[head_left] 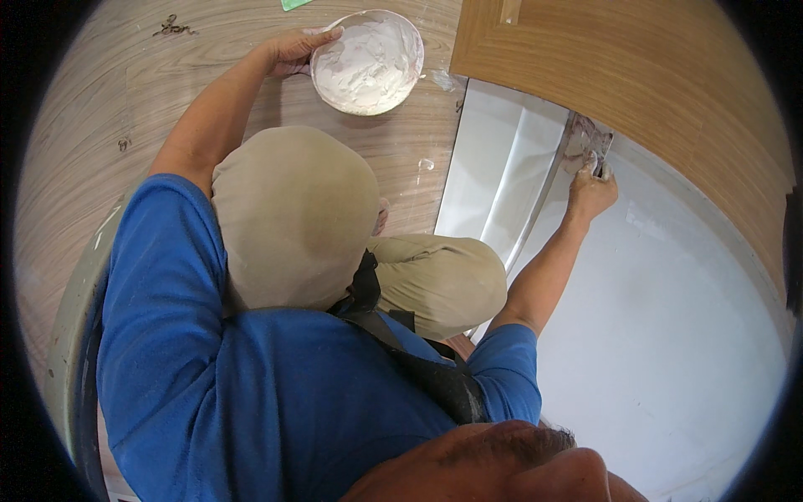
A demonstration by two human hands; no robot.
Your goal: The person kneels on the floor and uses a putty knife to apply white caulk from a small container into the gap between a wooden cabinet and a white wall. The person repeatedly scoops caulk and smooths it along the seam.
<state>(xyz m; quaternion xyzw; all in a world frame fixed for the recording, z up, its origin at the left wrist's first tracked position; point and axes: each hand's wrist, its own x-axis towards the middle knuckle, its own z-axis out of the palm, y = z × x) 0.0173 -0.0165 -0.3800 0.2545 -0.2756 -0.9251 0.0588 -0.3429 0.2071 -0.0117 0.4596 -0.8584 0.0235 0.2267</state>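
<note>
Starting with the bowl (pixel 355 111): where is it, and what does it hold?

– Upper middle of the view, beyond the left knee (pixel 297 209), over the wood-grain floor (pixel 217 100). Round, pale, loaded with white paste (pixel 376 63), surface lumpy and ridged. Whether the base touches the floor: cannot tell

– State of the left hand (pixel 297 52)?

– Closed on the bowl's left side, thumb laid over the rim beside the paste; remaining fingers partly hidden behind the wall

– And the right hand (pixel 592 194)?

– Well apart from the bowl, arm stretched out to the right. Fingers drawn in narrow around a small tool (pixel 599 170), mostly covered by the grip; type uncertain. Fingertips whitened. Held at a pinkish-grey smeared patch (pixel 583 138), near the edge of the brown wood board (pixel 652 75). Exact contact not resolved

– Surroundings, working outward?

– Pale flat panel (pixel 640 309) below and right of the patch; white trim (pixel 493 159) to its left. Clear plastic scrap (pixel 443 80) just right of the bowl. Dark tangled scraps (pixel 174 28) at upper left. Green piece (pixel 294 3) cut off by the top edge

– Clothing?

– Beige trousers, blue short-sleeved shirt (pixel 293 393), black strap (pixel 431 376) across the front
</note>
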